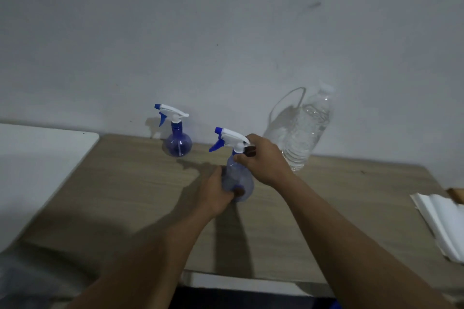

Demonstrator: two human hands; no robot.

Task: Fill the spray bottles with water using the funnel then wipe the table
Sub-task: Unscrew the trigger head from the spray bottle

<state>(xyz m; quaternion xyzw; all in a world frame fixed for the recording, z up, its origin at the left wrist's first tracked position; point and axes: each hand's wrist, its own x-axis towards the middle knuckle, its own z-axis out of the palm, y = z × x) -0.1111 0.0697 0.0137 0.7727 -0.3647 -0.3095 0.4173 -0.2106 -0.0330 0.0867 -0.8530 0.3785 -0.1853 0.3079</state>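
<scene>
Two blue see-through spray bottles with white and blue trigger heads are on the wooden table (125, 195). The far spray bottle (177, 143) stands upright by the wall, untouched. The near spray bottle (238, 178) is tilted slightly. My left hand (216, 193) grips its round body from the left. My right hand (266, 160) is closed around its neck just under the trigger head. A large clear water bottle (306, 130) with a white cap stands behind my right hand, against the wall. No funnel is visible.
A white surface (37, 165) adjoins the table on the left. A stack of white folded paper or cloth (444, 223) lies at the table's right edge, with a brown object's tip beside it. The grey wall rises directly behind the table.
</scene>
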